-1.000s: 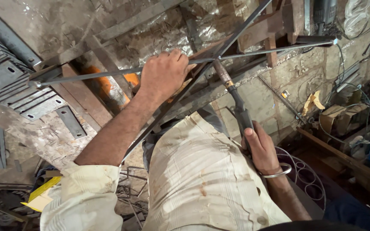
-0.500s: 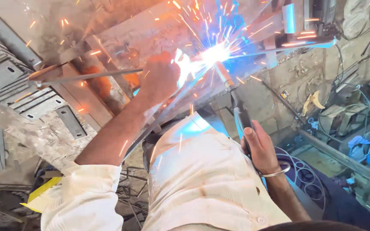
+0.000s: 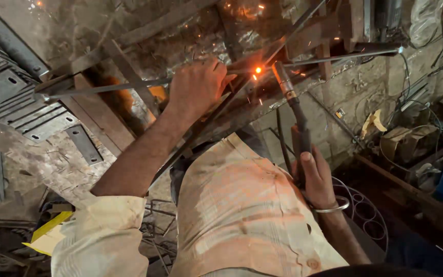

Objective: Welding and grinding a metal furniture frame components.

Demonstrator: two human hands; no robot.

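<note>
The left hand [image 3: 197, 87] has its fingers clenched around a thin metal rod [image 3: 103, 88] lying across the frame. The right hand [image 3: 316, 177] grips the welding holder [image 3: 297, 128], whose tip glows at the joint.

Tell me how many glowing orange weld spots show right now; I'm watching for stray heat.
1 clear weld spot, on the thin rods between the left hand and the welding holder gripped by the right hand. Tiny sparks scatter nearby; others may be hidden.

spark shower gone, weld spot [image 3: 257, 70] glowing orange
</note>
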